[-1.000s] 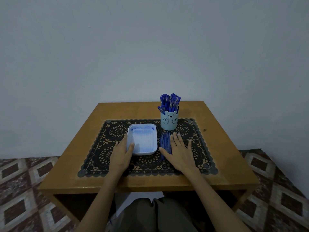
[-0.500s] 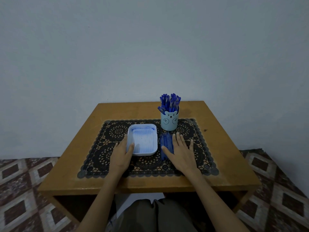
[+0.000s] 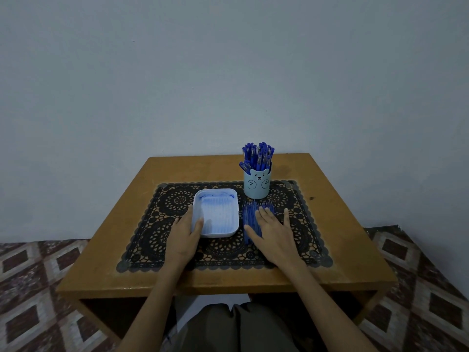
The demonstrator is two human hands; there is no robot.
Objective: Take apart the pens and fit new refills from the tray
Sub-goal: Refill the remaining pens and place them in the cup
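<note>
A white tray (image 3: 234, 199) sits on the lace mat, its floor tinted blue with thin refills lying in it. My left hand (image 3: 184, 235) rests at the tray's left front corner, thumb over the rim, fingers along the outer wall. A row of blue pens (image 3: 250, 215) lies on the mat just right of the tray. My right hand (image 3: 275, 235) lies flat on those pens with fingers spread, covering their right part. A light blue bear cup (image 3: 256, 185) full of capped blue pens (image 3: 257, 154) stands behind them.
The black lace mat (image 3: 302, 224) covers the middle of a small wooden table (image 3: 342, 237) set against a plain wall. Patterned floor tiles (image 3: 33, 283) show on both sides. My knees sit under the table's front edge.
Both hands stay where they were. My right hand has crept slightly right and forward over the loose pens, with its fingers spread a little wider.
</note>
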